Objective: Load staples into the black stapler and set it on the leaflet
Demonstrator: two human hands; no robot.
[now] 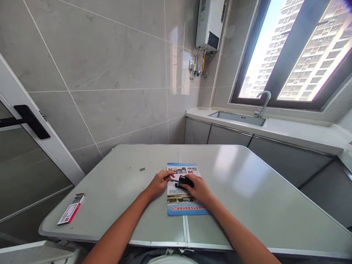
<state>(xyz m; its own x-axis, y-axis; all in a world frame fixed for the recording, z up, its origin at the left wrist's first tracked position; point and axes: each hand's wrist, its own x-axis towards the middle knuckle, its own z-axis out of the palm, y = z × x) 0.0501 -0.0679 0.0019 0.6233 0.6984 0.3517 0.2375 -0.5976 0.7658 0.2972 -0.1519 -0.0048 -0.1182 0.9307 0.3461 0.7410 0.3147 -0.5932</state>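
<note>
1. At far left, a white-framed door [59,150] with a black handle [34,121] stands beside the worktop [233,190]
2. Near the worktop's left edge lies a red-and-white packet [70,211], well apart from both hands
3. Farther right, a short, dark strip [142,169] lies alone on the surface, near the left hand
4. The left hand [161,182] reaches over the left edge of a printed blue-and-white sheet [178,212], fingers bent by the stapler's slim metal end; I cannot tell how far its grip is closed or whether it has hold of anything
5. The black stapler [185,181] is over the middle of the sheet, between the hands
6. The right hand [198,187] has its grip closed round the stapler from the right
7. Beyond, at right, are a sink [239,118] and a tap [264,104] below the window [280,51]
</note>
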